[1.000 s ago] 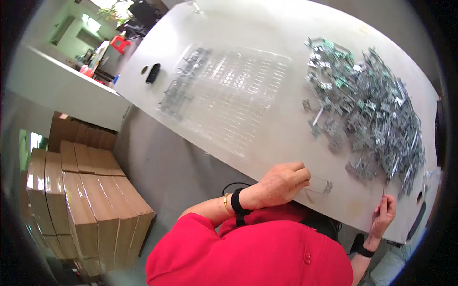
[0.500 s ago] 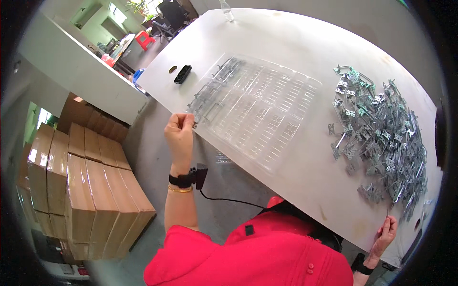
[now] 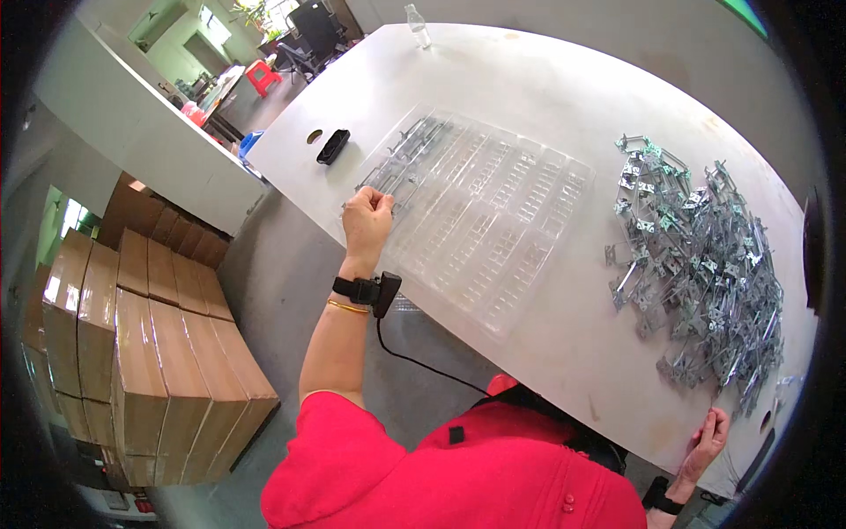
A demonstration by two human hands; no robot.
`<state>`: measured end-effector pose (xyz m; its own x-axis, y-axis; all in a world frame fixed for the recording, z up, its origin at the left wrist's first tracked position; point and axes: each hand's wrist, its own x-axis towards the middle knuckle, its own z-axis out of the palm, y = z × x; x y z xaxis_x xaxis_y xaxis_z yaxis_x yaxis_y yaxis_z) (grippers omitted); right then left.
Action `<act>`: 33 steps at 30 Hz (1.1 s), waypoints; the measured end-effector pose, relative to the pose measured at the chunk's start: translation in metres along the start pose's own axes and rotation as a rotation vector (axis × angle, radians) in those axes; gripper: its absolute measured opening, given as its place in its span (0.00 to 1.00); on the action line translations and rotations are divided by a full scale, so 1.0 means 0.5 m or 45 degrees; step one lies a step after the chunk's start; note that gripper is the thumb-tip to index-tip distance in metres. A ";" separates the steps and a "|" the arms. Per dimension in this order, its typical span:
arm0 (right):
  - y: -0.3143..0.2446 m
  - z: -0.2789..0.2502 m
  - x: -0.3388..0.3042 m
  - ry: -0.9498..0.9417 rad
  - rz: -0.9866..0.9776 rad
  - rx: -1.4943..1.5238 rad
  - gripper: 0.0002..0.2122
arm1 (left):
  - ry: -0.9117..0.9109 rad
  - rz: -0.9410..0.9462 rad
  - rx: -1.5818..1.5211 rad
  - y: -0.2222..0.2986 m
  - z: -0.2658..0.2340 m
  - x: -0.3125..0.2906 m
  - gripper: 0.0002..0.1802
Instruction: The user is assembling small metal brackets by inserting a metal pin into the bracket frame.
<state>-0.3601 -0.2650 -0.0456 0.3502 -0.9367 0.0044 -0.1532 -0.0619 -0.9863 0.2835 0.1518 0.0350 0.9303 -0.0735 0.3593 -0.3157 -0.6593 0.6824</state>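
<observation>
My left hand (image 3: 368,220) is over the near left end of a clear plastic tray (image 3: 502,309) with rows of moulded slots. Its fingers are closed, and what they may hold is hidden under them. Several thin metal wire parts (image 3: 414,145) lie in the leftmost row of the tray. At the table's near right edge rests my right hand (image 3: 705,443), its fingers bent together beside a big heap of metal bracket-and-rod parts (image 3: 714,273). Anything between those fingers is too small to make out.
A black oblong object (image 3: 333,147) lies left of the tray, by a round hole in the white table (image 3: 546,361). A clear bottle (image 3: 418,28) stands at the far edge. Stacked cardboard boxes (image 3: 167,353) fill the floor at left. A cable (image 3: 414,360) runs from my left wrist.
My left hand has moved right and away from me, from the tray's near corner onto its leftmost row. My right hand has lowered slightly, and the view has shifted a little.
</observation>
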 end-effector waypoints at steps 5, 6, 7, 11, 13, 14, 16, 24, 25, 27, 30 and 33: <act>0.018 -0.014 0.012 0.028 -0.033 -0.032 0.05 | 0.030 0.023 0.072 -0.019 0.017 0.006 0.12; 0.023 -0.019 0.013 0.019 -0.038 -0.041 0.05 | 0.032 0.022 0.085 -0.018 0.020 0.005 0.12; 0.023 -0.019 0.012 0.010 -0.042 -0.050 0.05 | 0.035 0.023 0.097 -0.017 0.021 0.005 0.12; 0.017 -0.011 0.010 0.007 -0.058 -0.031 0.05 | 0.027 0.017 0.110 -0.013 0.021 0.008 0.11; 0.021 -0.014 0.011 0.003 -0.052 0.001 0.05 | 0.003 -0.002 0.115 -0.006 0.015 0.009 0.11; 0.023 -0.015 0.011 0.000 -0.048 0.017 0.05 | -0.002 0.016 0.131 -0.010 0.017 0.012 0.11; 0.027 -0.018 0.012 0.013 -0.043 0.013 0.05 | -0.015 0.050 0.162 -0.023 0.026 0.018 0.10; 0.037 -0.020 0.012 0.041 -0.022 0.043 0.05 | -0.068 0.076 0.353 -0.029 0.035 0.021 0.13; 0.034 -0.018 0.012 0.036 -0.036 0.045 0.06 | -0.077 0.087 0.381 -0.030 0.034 0.020 0.13; 0.033 -0.021 0.012 0.022 -0.050 0.038 0.06 | -0.097 0.107 0.416 -0.027 0.028 0.016 0.13; 0.042 -0.033 0.015 0.012 -0.042 0.016 0.06 | -0.068 0.147 0.408 -0.030 0.033 0.011 0.11; 0.032 -0.022 0.011 0.015 -0.036 0.021 0.06 | -0.037 0.157 0.379 -0.029 0.037 0.008 0.10</act>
<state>-0.3710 -0.2748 -0.0596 0.3432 -0.9386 0.0344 -0.1280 -0.0830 -0.9883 0.2952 0.1475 0.0147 0.8946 -0.1852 0.4066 -0.3620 -0.8338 0.4168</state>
